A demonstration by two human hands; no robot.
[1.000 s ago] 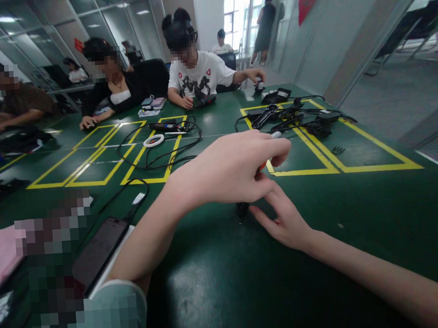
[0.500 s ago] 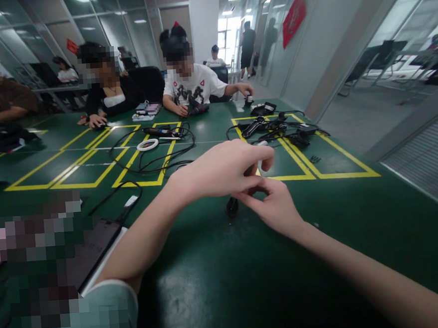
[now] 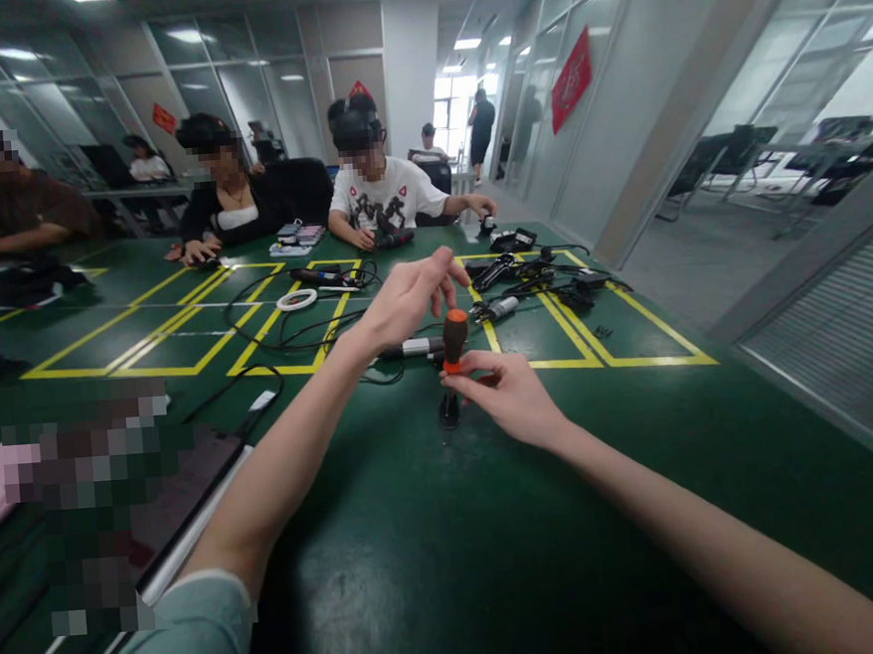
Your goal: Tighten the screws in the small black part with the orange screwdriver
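Note:
A short screwdriver (image 3: 453,341) with an orange and black handle stands upright on a small black part (image 3: 448,412) on the green table (image 3: 497,552). My right hand (image 3: 512,393) pinches the lower end of the handle between thumb and fingers. Above and behind the handle my left hand (image 3: 413,294) hovers with its fingers loosely spread, holding nothing. A silver and black cylindrical tool (image 3: 412,348) lies on the table just behind the screwdriver.
Yellow tape squares mark the table; one holds a black cable and a white ring (image 3: 296,299), another a heap of black tools and cables (image 3: 545,275). A phone (image 3: 186,499) lies at my left. Two people (image 3: 378,187) sit across the table, another at far left.
My left hand has lifted off the screwdriver handle and opened, uncovering the orange handle. My right hand has moved up to grip the handle. The camera has tilted upward.

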